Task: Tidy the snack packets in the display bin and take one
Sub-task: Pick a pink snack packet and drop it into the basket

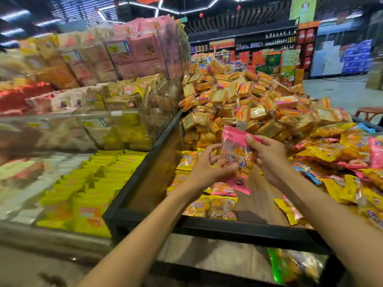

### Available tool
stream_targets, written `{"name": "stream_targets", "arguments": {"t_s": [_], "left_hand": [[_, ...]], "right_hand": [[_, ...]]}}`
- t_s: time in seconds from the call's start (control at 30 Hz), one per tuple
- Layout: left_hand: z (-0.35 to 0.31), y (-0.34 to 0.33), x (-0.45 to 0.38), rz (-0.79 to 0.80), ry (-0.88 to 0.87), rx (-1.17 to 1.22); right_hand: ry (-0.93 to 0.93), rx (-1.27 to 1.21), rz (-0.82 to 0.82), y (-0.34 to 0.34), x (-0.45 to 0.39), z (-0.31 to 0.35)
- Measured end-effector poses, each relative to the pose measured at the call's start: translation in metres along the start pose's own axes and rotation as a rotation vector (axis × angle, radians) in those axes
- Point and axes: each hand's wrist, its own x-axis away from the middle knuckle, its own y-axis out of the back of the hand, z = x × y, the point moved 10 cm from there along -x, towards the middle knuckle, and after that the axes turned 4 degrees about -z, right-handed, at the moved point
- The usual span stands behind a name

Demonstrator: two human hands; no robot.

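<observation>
The pink snack packet is held upright above the display bin's middle, label toward the camera (probably for inspection). The right hand pinches its top right edge; the left hand curls around its lower left side. Yellow packets lie along the near left edge.

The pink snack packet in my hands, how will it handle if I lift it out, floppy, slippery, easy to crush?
The pink snack packet looks like thin glossy film, so probably floppy and a bit slippery. Both the left hand and right hand hold it easily above the bin, so it seems light. The lumpy pieces inside could crush under a hard squeeze.
</observation>
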Motion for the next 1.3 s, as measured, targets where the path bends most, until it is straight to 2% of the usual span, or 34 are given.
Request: {"name": "stream_targets", "arguments": {"t_s": [0.17, 0.3, 0.4, 0.53, 0.73, 0.8, 0.93, 1.07, 1.13, 1.3], "left_hand": [[-0.023, 0.102, 0.101, -0.341, -0.184, 0.037], [-0.004, 0.218, 0.243, -0.664, -0.226, 0.031], [0.073, 0.296, 0.355, -0.897, -0.078, -0.004], [0.218, 0.354, 0.459, -1.052, 0.196, -0.055], [0.459, 0.391, 0.55, -1.119, 0.6, 0.02], [0.522, 0.392, 0.561, -1.115, 0.669, 0.02], [0.635, 0.377, 0.567, -1.077, 0.791, 0.118], [0.679, 0.364, 0.558, -1.121, 0.983, 0.158], [0.706, 0.35, 0.554, -1.073, 1.121, 0.215], [0.771, 0.335, 0.559, -1.004, 1.195, 0.243]], "right_hand": [[0.112, -0.027, 0.248, -0.118, 0.073, 0.022], [0.253, 0.01, 0.517, -0.237, 0.182, 0.012], [0.276, 0.133, 0.66, -0.309, 0.265, -0.065], [0.333, 0.442, 0.851, -0.365, 0.366, -0.214], [0.476, 0.854, 1.109, -0.37, 0.456, -0.41], [0.551, 0.921, 1.154, -0.365, 0.46, -0.444], [0.547, 1.107, 1.345, -0.349, 0.453, -0.496], [0.566, 1.15, 1.399, -0.329, 0.441, -0.519], [0.538, 1.155, 1.418, -0.323, 0.438, -0.531], [0.57, 1.108, 1.353, -0.326, 0.438, -0.531]]}}
